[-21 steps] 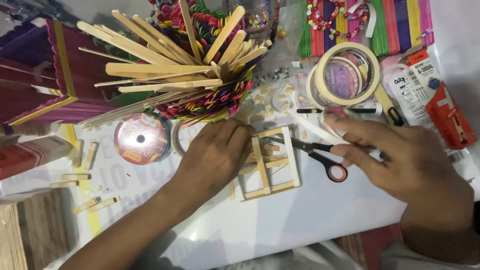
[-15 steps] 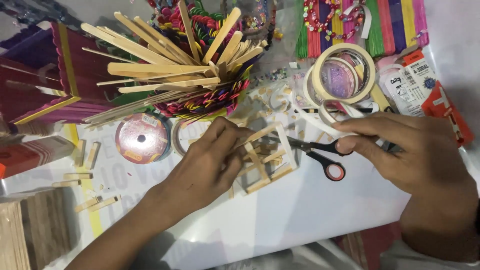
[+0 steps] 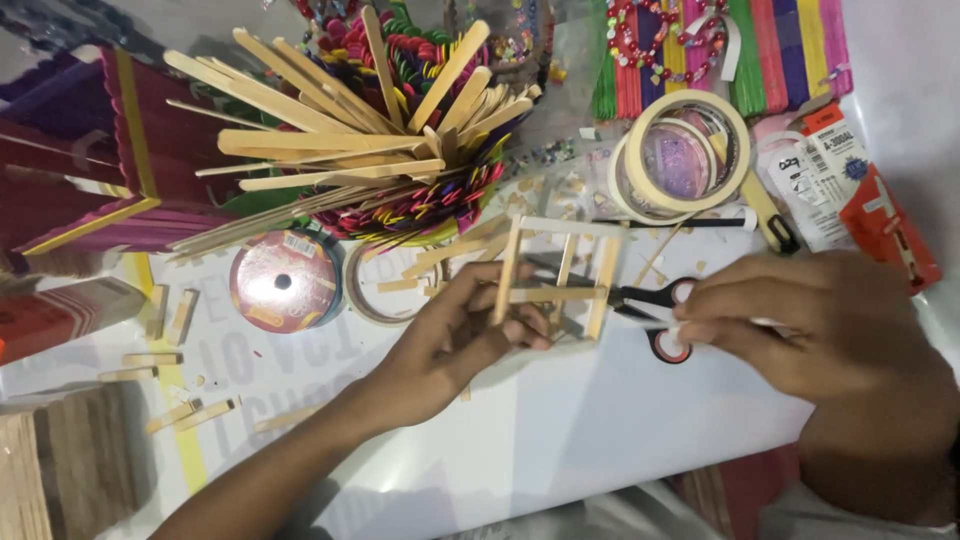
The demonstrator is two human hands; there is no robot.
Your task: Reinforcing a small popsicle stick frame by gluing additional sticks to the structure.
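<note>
While the left hand (image 3: pixel 455 335) lifts a small frame of wooden craft sticks (image 3: pixel 560 280) off the white table covering (image 3: pixel 560 430), its fingers are curled shut around the frame's lower left corner, thumb on one side and fingertips on the other. The frame stands tilted above the work surface, between the two hands and just below a heap of plain and coloured craft sticks (image 3: pixel 370 130). The right hand (image 3: pixel 810 325) is closed in a pinch over a thin white strip; what the strip is cannot be told. It rests right beside a pair of black-and-red scissors (image 3: pixel 650 310) lying behind the frame.

The frame looks very light and fairly stiff along each stick, yet likely weak at its glued joints, so a grip on a long upright near a corner, as here, seems safer than one on a cross-piece. Squeezing across the open middle could rack it out of square.

Room is tight above and to the sides: a roll of masking tape (image 3: pixel 685 160) and a black pen lie just past the frame, a red spool of ribbon (image 3: pixel 285 282) and cut stick ends (image 3: pixel 170 315) sit to the left, and a red glue packet (image 3: pixel 895 230) lies near the right edge. The barest stretch of covering is toward the person, below both hands.
</note>
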